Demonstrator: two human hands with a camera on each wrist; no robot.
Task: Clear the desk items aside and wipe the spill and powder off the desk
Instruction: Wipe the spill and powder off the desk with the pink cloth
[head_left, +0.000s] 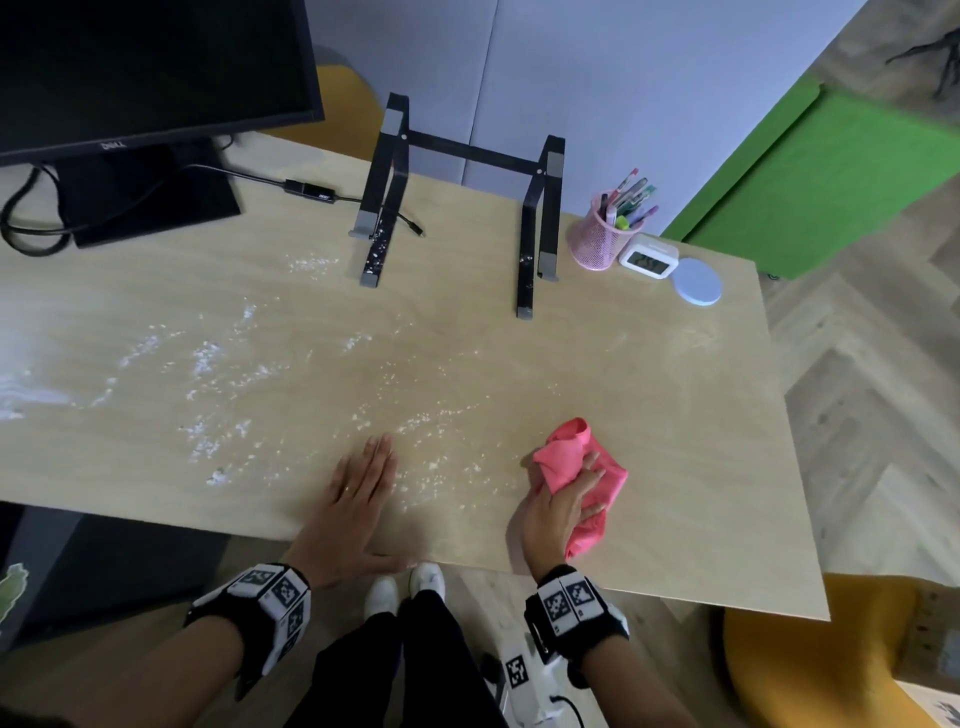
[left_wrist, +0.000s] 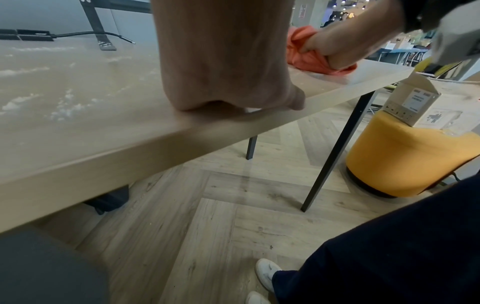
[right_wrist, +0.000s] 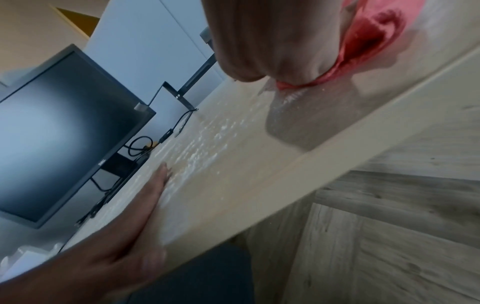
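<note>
White powder (head_left: 208, 364) lies scattered over the left and middle of the light wooden desk (head_left: 675, 405). My right hand (head_left: 563, 501) grips a crumpled pink cloth (head_left: 569, 449) and presses it on the desk near the front edge, right of the powder. The left wrist view shows the cloth (left_wrist: 309, 59) bunched in those curled fingers (left_wrist: 335, 44). My left hand (head_left: 363, 483) rests flat on the desk, fingers straight, at the powder's near edge, thumb along the front rim. In the right wrist view the cloth (right_wrist: 374, 35) sits under the palm and powder (right_wrist: 202, 148) stretches towards the monitor.
At the back stand a black laptop stand (head_left: 457, 208), a pink pen cup (head_left: 600, 236), a small white clock (head_left: 649, 257) and a round blue coaster (head_left: 696, 280). A monitor (head_left: 145, 67) with cables (head_left: 311, 189) fills the back left. A yellow stool (left_wrist: 405, 160) holding a box (left_wrist: 415, 98) stands right of the desk.
</note>
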